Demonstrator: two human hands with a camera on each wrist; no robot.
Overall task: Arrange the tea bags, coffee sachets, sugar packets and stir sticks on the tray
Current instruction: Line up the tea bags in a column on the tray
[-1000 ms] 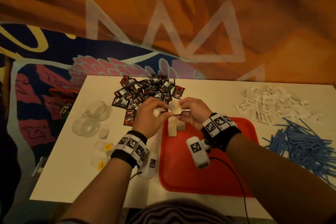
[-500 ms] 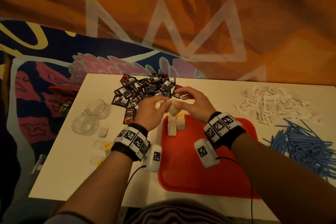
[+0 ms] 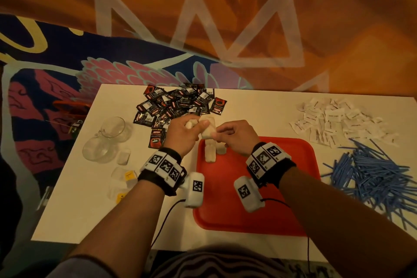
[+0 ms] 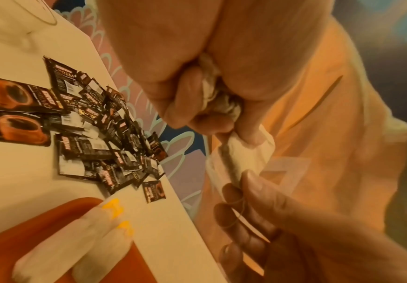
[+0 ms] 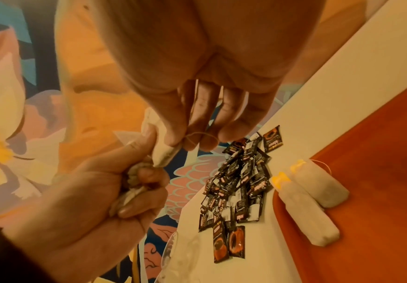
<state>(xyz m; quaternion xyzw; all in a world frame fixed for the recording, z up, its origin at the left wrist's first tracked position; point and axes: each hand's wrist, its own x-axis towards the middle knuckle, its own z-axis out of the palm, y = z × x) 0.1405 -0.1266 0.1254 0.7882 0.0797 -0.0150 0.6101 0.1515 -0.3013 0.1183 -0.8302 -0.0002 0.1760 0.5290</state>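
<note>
Risk: the string looped round the right fingers could snag and jerk the tea bag [image 3: 207, 127] loose, or knock the two tea bags on tray [image 3: 209, 153]. The bag is held in the air between both hands, above the red tray's [image 3: 259, 216] far-left corner. Left hand [image 3: 181, 133] is fisted on crumpled wrapper paper [image 4: 209, 90], thumb pinching the bag's top; right hand [image 3: 234, 136] pinches its lower end. Coffee sachets [image 3: 178, 104] lie untouched on the worktop [image 3: 90, 198].

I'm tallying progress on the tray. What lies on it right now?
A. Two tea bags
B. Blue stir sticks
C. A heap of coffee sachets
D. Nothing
A: two tea bags lie side by side at the red tray's far left corner; the sachets and sticks lie on the table.
</note>
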